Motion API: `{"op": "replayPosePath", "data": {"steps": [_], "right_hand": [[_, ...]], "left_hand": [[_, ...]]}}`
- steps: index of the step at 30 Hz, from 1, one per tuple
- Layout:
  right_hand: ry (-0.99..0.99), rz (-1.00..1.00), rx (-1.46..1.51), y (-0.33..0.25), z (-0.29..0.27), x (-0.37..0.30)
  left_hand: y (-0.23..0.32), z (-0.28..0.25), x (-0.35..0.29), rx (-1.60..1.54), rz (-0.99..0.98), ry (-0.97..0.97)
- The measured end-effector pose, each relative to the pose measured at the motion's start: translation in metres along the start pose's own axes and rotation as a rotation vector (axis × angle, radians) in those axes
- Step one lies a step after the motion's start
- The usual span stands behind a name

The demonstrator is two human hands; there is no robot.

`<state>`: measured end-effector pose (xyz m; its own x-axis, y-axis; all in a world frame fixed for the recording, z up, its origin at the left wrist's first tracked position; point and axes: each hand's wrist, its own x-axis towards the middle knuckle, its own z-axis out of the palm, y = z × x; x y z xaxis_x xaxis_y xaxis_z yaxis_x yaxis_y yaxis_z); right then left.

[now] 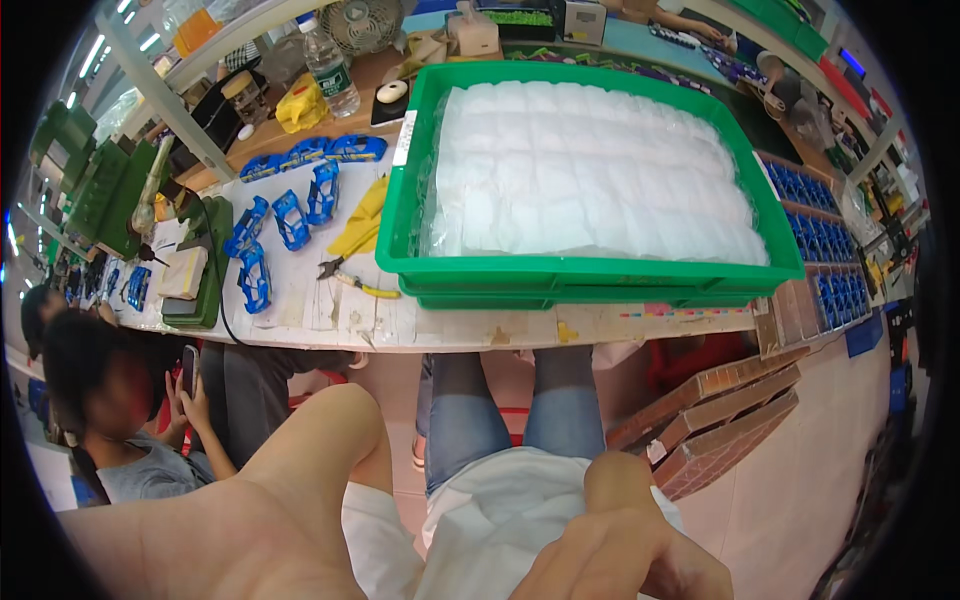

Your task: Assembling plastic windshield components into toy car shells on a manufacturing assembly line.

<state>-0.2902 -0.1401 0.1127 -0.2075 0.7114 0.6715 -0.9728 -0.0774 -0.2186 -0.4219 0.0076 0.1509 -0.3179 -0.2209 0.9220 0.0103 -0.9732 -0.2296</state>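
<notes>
My left hand point(215, 540) is raised close at the lower left; its wrist and forearm fill that corner and its fingers lie outside the picture. Low at the centre right is my right hand point(620, 555), also raised close, its knuckles bent and fingertips cut off by the lower edge. I see nothing held in either hand. Beyond them, a green plastic crate point(590, 268) stands on the workbench point(390, 330), apparently stacked on another. It is filled with rows of white wrapped packets point(590, 170). To its left lie several blue plastic car-shaped shells point(290, 220).
Yellow-handled cutting pliers point(365, 287) and a yellow cloth point(362, 220) lie left of the crate. A green machine point(120, 205) stands farther left. Trays of blue parts point(815, 225) sit at right, brown crates point(710, 415) below. A seated person point(150, 430) holds a phone point(190, 370).
</notes>
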Motion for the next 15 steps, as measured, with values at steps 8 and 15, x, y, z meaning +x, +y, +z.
{"op": "replayPosePath", "data": {"steps": [8, 15], "right_hand": [[-0.098, -0.061, -0.051, -0.006, -0.002, 0.021], [-0.35, -0.154, -0.072, 0.018, -0.018, 0.028]], "left_hand": [[-0.001, -0.005, 0.006, 0.058, 0.017, -0.054], [0.003, -0.005, 0.005, 0.099, 0.012, -0.092]]}}
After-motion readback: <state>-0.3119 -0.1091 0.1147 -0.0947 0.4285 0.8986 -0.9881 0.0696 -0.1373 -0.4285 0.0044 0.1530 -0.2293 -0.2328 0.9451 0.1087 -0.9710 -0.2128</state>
